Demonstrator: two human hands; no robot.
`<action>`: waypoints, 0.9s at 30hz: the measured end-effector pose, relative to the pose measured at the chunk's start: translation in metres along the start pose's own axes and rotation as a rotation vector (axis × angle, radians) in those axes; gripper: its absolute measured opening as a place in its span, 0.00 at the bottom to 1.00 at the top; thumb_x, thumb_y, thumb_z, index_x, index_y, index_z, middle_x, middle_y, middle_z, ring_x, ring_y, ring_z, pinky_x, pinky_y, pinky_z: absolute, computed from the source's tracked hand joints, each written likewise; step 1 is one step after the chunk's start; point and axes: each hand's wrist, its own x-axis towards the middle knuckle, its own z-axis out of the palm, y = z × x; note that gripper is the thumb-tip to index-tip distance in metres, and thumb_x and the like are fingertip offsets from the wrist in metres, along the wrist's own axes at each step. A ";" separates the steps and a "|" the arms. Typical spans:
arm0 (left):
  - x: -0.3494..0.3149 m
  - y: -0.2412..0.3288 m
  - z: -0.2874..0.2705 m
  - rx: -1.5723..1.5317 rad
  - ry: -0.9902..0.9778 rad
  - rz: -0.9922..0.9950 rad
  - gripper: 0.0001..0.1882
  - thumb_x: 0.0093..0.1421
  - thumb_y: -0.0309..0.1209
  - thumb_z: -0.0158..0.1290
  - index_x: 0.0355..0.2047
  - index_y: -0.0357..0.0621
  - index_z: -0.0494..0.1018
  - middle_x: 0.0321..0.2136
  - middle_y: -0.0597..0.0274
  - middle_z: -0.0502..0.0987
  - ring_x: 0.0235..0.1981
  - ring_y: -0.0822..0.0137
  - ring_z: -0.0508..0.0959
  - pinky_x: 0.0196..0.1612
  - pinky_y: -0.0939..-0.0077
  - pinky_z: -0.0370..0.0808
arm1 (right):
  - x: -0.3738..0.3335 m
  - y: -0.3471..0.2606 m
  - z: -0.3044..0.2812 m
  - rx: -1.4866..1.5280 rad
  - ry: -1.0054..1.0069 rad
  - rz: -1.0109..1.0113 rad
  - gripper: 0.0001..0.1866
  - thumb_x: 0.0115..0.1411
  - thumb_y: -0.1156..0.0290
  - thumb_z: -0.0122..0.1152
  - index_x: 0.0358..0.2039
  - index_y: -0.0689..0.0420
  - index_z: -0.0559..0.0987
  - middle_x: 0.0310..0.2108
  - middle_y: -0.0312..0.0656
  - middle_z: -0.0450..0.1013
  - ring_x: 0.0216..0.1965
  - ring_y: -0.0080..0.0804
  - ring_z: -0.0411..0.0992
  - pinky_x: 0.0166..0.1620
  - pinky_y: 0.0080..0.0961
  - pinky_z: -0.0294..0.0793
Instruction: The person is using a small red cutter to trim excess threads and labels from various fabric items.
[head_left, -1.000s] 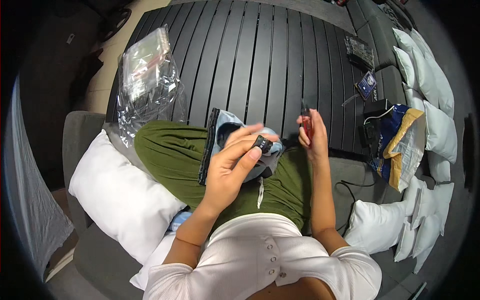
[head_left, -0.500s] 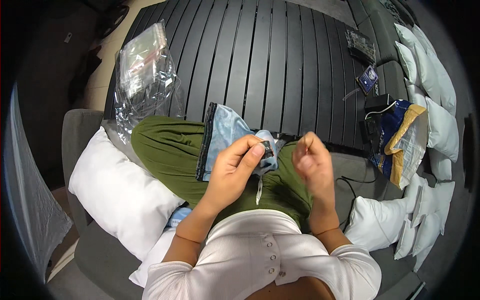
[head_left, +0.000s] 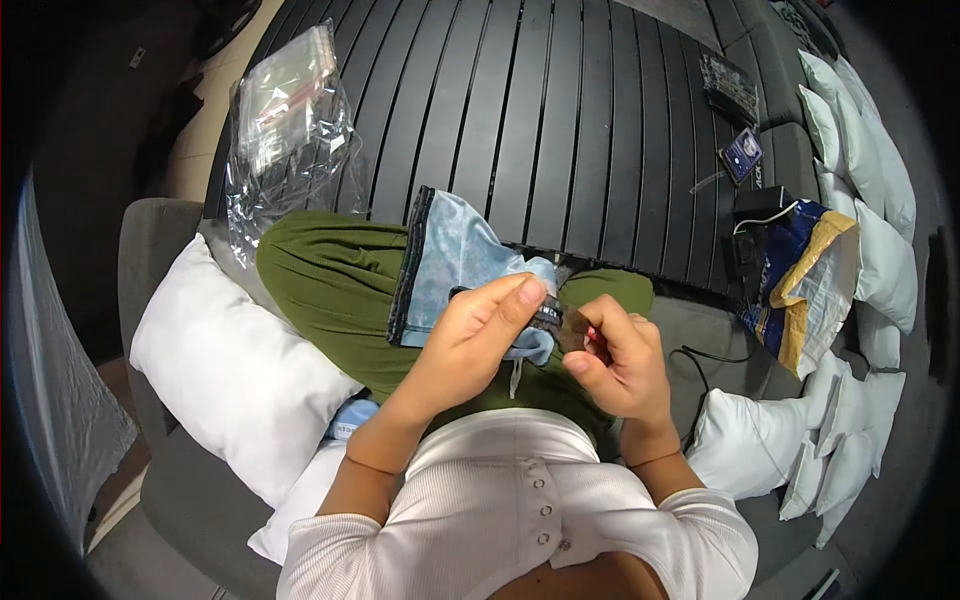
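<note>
A light blue mottled cloth garment with dark trim lies across my lap. My left hand is closed on its black printed band, with the thumb pressed on top. At the band's right end, my right hand is closed in a pinch. A small brownish piece shows at its fingertips, with a bit of red between the fingers; I cannot make out what it is. A white cord hangs below the garment, over my green trousers.
A black slatted table stands before me, a clear plastic bag of packets at its left. White cushions lie beside me. To the right are a blue-and-yellow sack, a dark box, a black cable and a blue card.
My right hand has come down and left to the black band, with the small brownish piece now showing at its fingertips. More of the band shows beside my left hand, which keeps its hold.
</note>
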 end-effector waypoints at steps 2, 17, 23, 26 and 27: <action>-0.001 0.000 0.001 0.027 0.004 0.012 0.20 0.62 0.39 0.36 0.23 0.35 0.66 0.23 0.64 0.68 0.26 0.76 0.65 0.33 0.83 0.61 | -0.001 0.000 0.001 -0.014 -0.023 -0.018 0.18 0.48 0.57 0.58 0.23 0.60 0.66 0.12 0.33 0.55 0.12 0.22 0.54 0.17 0.18 0.52; -0.001 0.005 -0.001 -0.089 -0.004 -0.030 0.17 0.62 0.36 0.40 0.26 0.34 0.68 0.22 0.74 0.65 0.26 0.83 0.61 0.29 0.88 0.61 | 0.001 0.001 0.001 -0.101 -0.065 -0.089 0.17 0.47 0.60 0.59 0.21 0.61 0.66 0.10 0.34 0.57 0.10 0.26 0.57 0.16 0.19 0.54; 0.002 0.004 -0.007 -0.053 -0.053 -0.078 0.18 0.62 0.37 0.41 0.21 0.35 0.68 0.19 0.76 0.64 0.23 0.85 0.59 0.24 0.88 0.58 | 0.003 0.000 -0.001 -0.152 -0.083 -0.117 0.15 0.47 0.63 0.59 0.21 0.61 0.67 0.10 0.37 0.58 0.10 0.29 0.57 0.16 0.21 0.55; 0.004 0.002 -0.007 -0.094 -0.040 -0.085 0.19 0.62 0.37 0.41 0.19 0.37 0.67 0.17 0.77 0.61 0.21 0.85 0.57 0.21 0.88 0.56 | 0.004 0.000 -0.003 -0.182 -0.093 -0.125 0.14 0.46 0.64 0.58 0.20 0.61 0.67 0.10 0.38 0.57 0.10 0.32 0.57 0.16 0.22 0.55; 0.004 0.001 -0.010 -0.065 -0.050 -0.092 0.19 0.62 0.37 0.41 0.17 0.38 0.65 0.16 0.78 0.60 0.20 0.85 0.56 0.21 0.88 0.55 | 0.005 -0.001 -0.007 -0.222 -0.137 -0.133 0.14 0.47 0.64 0.59 0.24 0.61 0.69 0.10 0.38 0.60 0.10 0.34 0.61 0.16 0.24 0.58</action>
